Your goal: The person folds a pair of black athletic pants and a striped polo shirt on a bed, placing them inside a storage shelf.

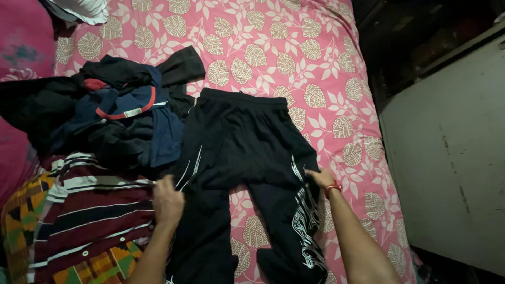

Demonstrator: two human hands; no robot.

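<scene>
Black trousers (239, 137) with white line patterns on the legs lie spread flat on a pink bed sheet (273, 47) printed with leaves, waistband toward the far end. My left hand (167, 199) presses on the outer edge of the trousers' left leg, fingers closed on the fabric. At the outer edge of the right leg, my right hand (319, 178), with a red band at the wrist, pinches the cloth beside the white pattern.
A heap of dark clothes (113, 113) with a navy and red garment lies left of the trousers. A maroon striped shirt (89, 210) and a colourful patterned cloth (21, 210) lie at lower left. A grey wall (452, 152) borders the bed's right side.
</scene>
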